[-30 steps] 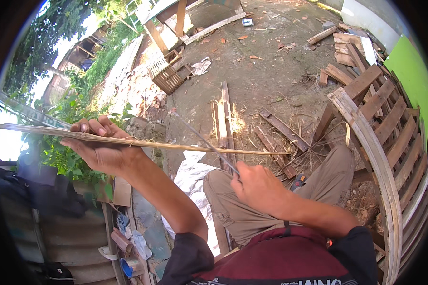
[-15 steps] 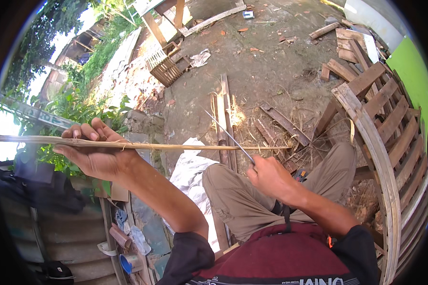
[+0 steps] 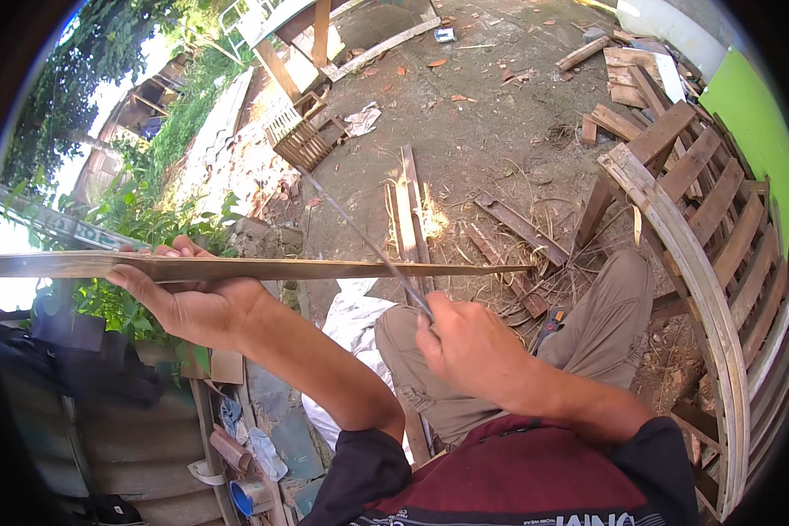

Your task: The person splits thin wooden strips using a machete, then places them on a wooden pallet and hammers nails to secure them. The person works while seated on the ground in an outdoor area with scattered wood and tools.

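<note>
From left to middle, a wooden strip [image 3: 324, 269] lies gripped in the left hand [image 3: 206, 311]. Just right, the right hand [image 3: 478, 346] clenches a thin blade [image 3: 359, 230] (whether it touches the strip, I cannot tell). Farther right stands a slatted wooden frame [image 3: 723, 333].

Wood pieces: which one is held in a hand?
The long, tapering strip across the left hand; it alone is gripped, while the dark boards beyond lie on the ground.

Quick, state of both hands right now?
Left hand: holding a long wooden strip, fingers curled at its upper edge.
Right hand: closed on a thin grey tool; its gripped end is hidden.
</note>
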Tool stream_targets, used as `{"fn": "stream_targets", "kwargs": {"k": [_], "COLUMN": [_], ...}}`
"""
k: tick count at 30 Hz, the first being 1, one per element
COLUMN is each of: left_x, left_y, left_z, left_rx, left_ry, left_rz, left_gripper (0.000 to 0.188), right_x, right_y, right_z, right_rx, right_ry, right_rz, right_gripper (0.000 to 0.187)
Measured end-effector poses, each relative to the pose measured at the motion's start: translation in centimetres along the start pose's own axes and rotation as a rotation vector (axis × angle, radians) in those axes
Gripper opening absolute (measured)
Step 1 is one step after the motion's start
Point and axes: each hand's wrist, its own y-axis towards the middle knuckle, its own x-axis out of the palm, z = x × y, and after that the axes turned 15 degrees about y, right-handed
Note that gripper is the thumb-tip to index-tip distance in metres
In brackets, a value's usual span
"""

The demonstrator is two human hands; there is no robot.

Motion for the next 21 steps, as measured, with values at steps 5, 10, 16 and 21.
{"fn": "stream_targets", "kwargs": {"k": [5,10,16,21], "left_x": [-1.2,-1.8,-0.7,-0.1], "left_y": [0.3,1.0,0.3,-0.2], "left_z": [0.1,-0.5,-0.4,-0.2], "left_rx": [0.016,0.012,-0.044,0.006], "left_ry": [-0.037,-0.056,0.013,0.199], "left_rz": [-0.09,-0.107,-0.015,0.134], "left_gripper": [0.044,0.044,0.048,0.056], "right_x": [-0.1,-2.1,0.8,1.5], "right_y": [-0.6,-1.3,0.4,-0.4], "right_z": [-1.3,9.4,-2.6,4.0], "right_rx": [-0.07,0.317,-0.232,0.028], "right_ry": [0.004,-0.106,0.092,-0.003], "right_rz": [0.005,0.025,0.007,0.107], "right_gripper": [0.021,0.025,0.022,0.02]}}
